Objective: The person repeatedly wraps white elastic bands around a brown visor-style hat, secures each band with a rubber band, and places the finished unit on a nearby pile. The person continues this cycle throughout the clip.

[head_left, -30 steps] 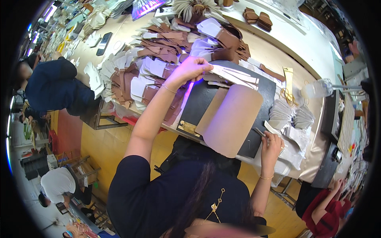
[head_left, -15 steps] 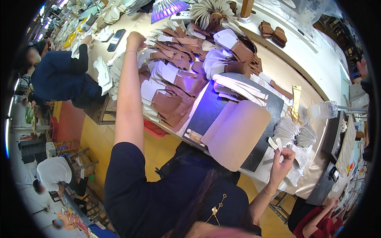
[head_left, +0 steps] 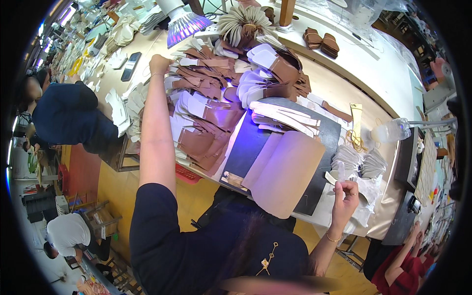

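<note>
My left hand [head_left: 160, 64] reaches far out to the upper left with its fingers curled, and I see nothing in it. It rests at the edge of a spread of brown and white leather pieces [head_left: 206, 108]. My right hand [head_left: 344, 196] is raised at the table's near right edge and pinches a small white strip [head_left: 339, 173]. Just beyond that hand lie fanned stacks of white pieces [head_left: 361, 162]. A row of long white strips [head_left: 280, 118] lies on a black mat [head_left: 250, 147] in front of me.
A large tan curved sheet [head_left: 290, 172] covers part of the mat. A purple-lit lamp [head_left: 182, 22] hangs over the far side. A phone [head_left: 130, 66] and a plastic bottle [head_left: 391, 130] lie on the table. A person in blue [head_left: 73, 115] sits at left, another in red [head_left: 403, 265] at lower right.
My left arm has swung from the long white strips in the middle out to the far upper left. My right hand has risen from the table edge with the white strip.
</note>
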